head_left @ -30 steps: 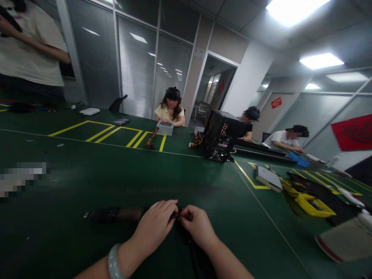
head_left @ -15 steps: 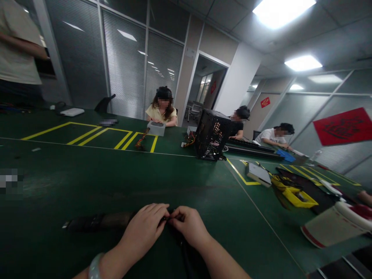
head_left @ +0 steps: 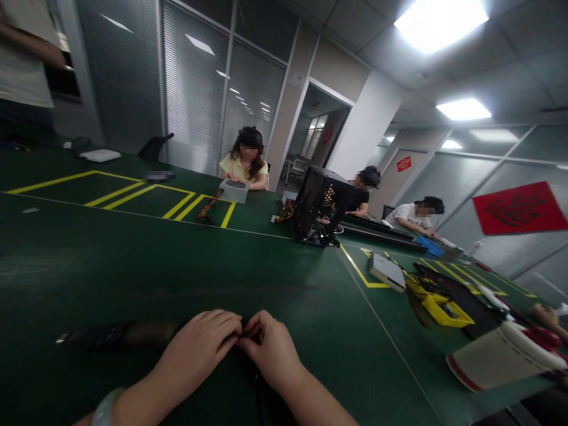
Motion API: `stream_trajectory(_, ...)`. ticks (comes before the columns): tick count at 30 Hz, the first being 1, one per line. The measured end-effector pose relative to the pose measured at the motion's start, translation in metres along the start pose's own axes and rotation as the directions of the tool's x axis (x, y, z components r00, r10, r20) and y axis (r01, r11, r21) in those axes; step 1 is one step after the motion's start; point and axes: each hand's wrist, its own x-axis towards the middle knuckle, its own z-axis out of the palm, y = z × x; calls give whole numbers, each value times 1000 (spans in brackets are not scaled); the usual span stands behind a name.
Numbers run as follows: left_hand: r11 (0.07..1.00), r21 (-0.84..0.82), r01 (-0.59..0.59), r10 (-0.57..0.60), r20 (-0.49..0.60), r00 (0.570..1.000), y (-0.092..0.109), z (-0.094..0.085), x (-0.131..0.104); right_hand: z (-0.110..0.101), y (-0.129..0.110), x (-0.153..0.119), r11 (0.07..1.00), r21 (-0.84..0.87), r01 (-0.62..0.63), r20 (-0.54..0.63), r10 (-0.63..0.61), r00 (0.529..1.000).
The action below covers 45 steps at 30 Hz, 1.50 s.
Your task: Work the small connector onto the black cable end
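Note:
A dark cylindrical tool [head_left: 133, 335] with a small metal tip lies across the green table in front of me, tip to the left. My left hand [head_left: 199, 342] rests over its right end, fingers bent and closed around something dark there. Close against it, my right hand [head_left: 271, 349] pinches at the same spot with thumb and fingertips. From between the hands a black cable [head_left: 261, 393] runs down towards me. The fingers hide the exact part being gripped, but it looks like the tool's cable end.
Beyond stand a black computer case [head_left: 322, 207] and a grey power supply [head_left: 234, 190] with loose wires. Rightward are a grey box [head_left: 387, 271], a yellow tray [head_left: 447, 312] and a white bucket-like container [head_left: 492, 360]. Several people sit or stand around the table.
My view has shifted slightly, so the hands and tool appear further left. Both hands keep their closed grip at the tool's right end, with only small finger movement.

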Motion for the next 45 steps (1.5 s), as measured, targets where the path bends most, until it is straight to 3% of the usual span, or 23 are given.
stream_trajectory(6,1000,13,-7,7,-8,1000,-4,3,0,-7,-1,-3,997,-72,42,61,-38,997)
stream_trajectory(13,1000,30,-9,9,19,1000,-6,6,0,-7,-1,-2,996,-46,76,40,-74,996)
stream_trajectory(22,998,46,31,-28,-64,998,-9,11,-2,-5,4,0,996,-62,61,16,-60,998)
stream_trajectory(30,998,49,-35,37,-35,999,-11,10,-3,-5,3,1,995,-79,66,34,-63,997)
stream_trajectory(45,999,50,-19,21,-41,999,-8,9,-3,-6,1,1,998,-50,42,36,-40,999)
